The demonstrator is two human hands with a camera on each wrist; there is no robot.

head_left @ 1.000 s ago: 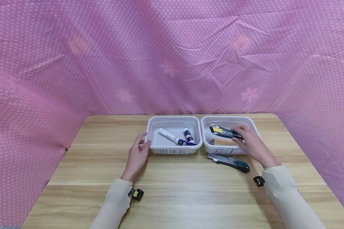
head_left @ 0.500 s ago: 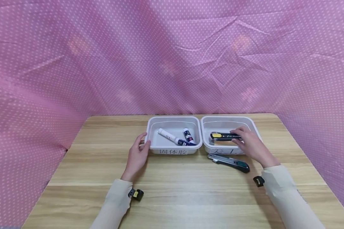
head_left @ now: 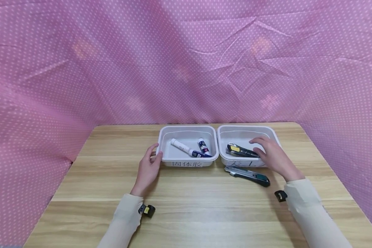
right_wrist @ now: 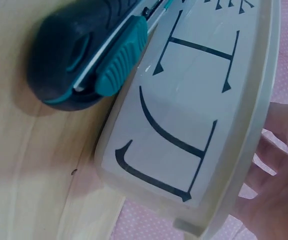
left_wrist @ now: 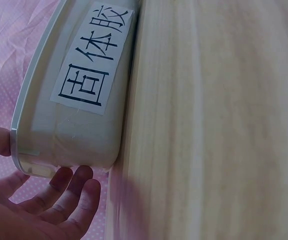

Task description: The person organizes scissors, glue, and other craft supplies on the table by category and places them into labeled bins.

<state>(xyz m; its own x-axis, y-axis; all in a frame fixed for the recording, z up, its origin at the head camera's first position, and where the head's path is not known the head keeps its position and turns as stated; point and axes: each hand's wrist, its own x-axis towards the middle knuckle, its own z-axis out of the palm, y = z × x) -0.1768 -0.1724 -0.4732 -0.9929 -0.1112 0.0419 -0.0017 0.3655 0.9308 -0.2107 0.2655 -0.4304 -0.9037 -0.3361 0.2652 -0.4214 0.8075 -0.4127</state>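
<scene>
My left hand [head_left: 147,172] holds the left end of a white plastic bin [left_wrist: 84,132], thumb over the rim and fingers against the outer wall. Inside that bin lie a long white glue stick [head_left: 180,146] with a blue end and a shorter blue one [head_left: 203,146]. My right hand [head_left: 272,157] reaches over the right side of a second white bin [head_left: 247,127], fingers spread and bent loosely, gripping nothing. Just left of its fingertips, a black utility knife [head_left: 235,149] with a yellow part lies in that bin, partly over another dark item.
In front of the right bin, a dark utility knife [head_left: 249,176] with a green slider lies on the wooden table [head_left: 189,206]. Both bins stand side by side near the back edge, with labels on their fronts. Pink dotted cloth [head_left: 186,69] surrounds the table.
The yellow-marked utility knife has gone down into the right bin, and my right hand has let go of it, its fingers parting. My left hand has stayed on the left bin.
</scene>
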